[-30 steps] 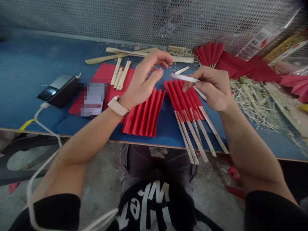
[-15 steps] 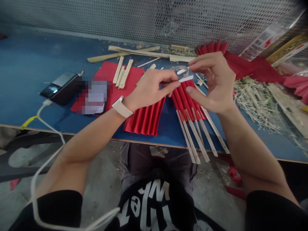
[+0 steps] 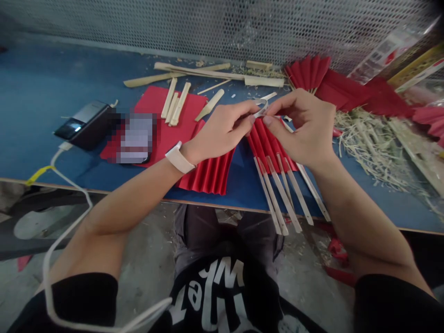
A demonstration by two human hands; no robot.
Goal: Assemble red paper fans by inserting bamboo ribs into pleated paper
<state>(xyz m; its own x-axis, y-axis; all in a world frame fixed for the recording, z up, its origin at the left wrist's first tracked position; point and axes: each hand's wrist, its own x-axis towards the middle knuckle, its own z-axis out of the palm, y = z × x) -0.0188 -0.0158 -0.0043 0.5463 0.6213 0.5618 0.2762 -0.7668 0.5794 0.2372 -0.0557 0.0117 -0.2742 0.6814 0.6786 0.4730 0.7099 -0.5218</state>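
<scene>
My left hand [image 3: 231, 127] is closed, pinching a narrow whitish looped strip [image 3: 261, 105] that looks like tape. At the strip's near end the fingertips of my right hand [image 3: 301, 122] are pressed together; part of the strip is hidden by the fingers. Below my hands lies a pleated red paper [image 3: 265, 141] with several flat pale sticks [image 3: 287, 203] fixed to it, their ends jutting past the table's front edge. Partly under my left wrist is a second pleated red paper [image 3: 210, 173], its folds running front to back.
A phone [image 3: 137, 138] and several bamboo pieces [image 3: 176, 106] lie on flat red paper [image 3: 152, 101]. A black device [image 3: 85, 125] with a white cable [image 3: 74, 185] stands left. Long bamboo strips [image 3: 204, 72] lie at the back, shavings [image 3: 367, 148] and a red folded fan [image 3: 308, 74] at right.
My right hand has moved left and down, and its spread fingers have closed at the strip. The looped strip now sits between both hands' fingertips.
</scene>
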